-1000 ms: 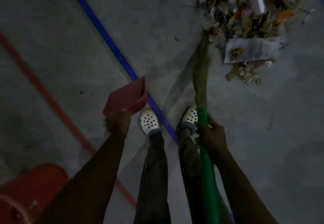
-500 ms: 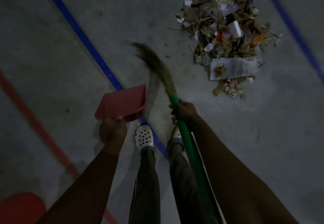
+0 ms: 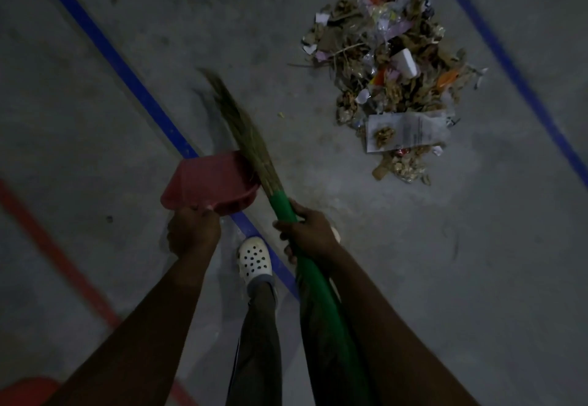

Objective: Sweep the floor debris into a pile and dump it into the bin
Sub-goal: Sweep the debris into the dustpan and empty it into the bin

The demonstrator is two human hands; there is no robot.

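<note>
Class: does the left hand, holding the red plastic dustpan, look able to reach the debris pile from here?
Probably not: the left hand and red plastic dustpan sit short of the debris pile, the green-handled broom between.

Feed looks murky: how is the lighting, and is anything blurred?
Head view: dim throughout, no glare; debris pile fairly sharp; broom smeared by motion at its bristle tips; dustpan dull but readable; forearms at the bottom edge nearly black.

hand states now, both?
Left hand: closed, gripping the red dustpan.
Right hand: closed, fingers wrapped round the green broom handle.
</note>
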